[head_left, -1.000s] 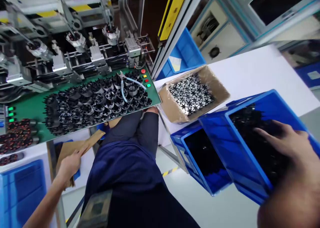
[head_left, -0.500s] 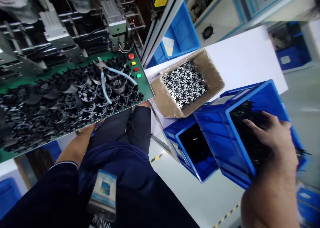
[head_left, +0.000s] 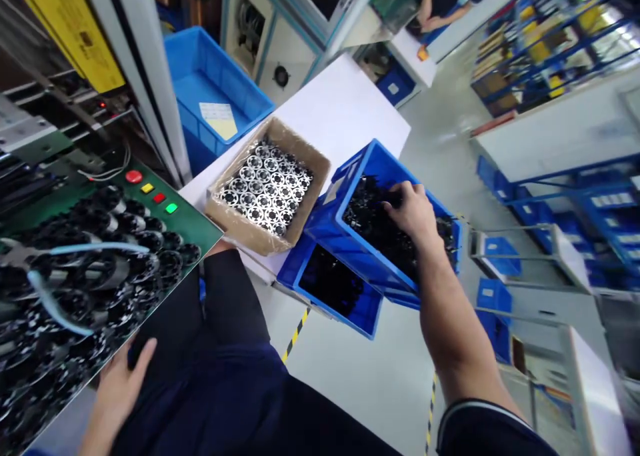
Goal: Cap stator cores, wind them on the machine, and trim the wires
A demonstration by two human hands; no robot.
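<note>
My right hand (head_left: 413,213) reaches into the upper blue bin (head_left: 367,256), which holds a heap of black plastic parts (head_left: 367,206). Its fingers are curled round some of these parts; how many, I cannot make out. Below the table's front edge, close to my lap, is my left hand (head_left: 120,379), thumb apart from the fingers. The fingertips are partly hidden, and something dark shows between thumb and fingers that I cannot tell from the trousers. Rows of black and silver ring-shaped parts (head_left: 107,273) cover the green machine table (head_left: 193,219). Blue-handled pliers (head_left: 95,248) lie on top of them.
A cardboard box (head_left: 250,236) of silver and black ring parts stands on the white table (head_left: 345,103), beside the upper bin. Below is another blue bin (head_left: 373,323) with dark contents. Coloured buttons (head_left: 159,198) line the machine table's corner. Another person's arms (head_left: 440,19) show far back.
The view has swung right, so the bins and box sit further left. My right hand stays in the upper bin, fingers more closed. My left hand has come into sight below the table edge.
</note>
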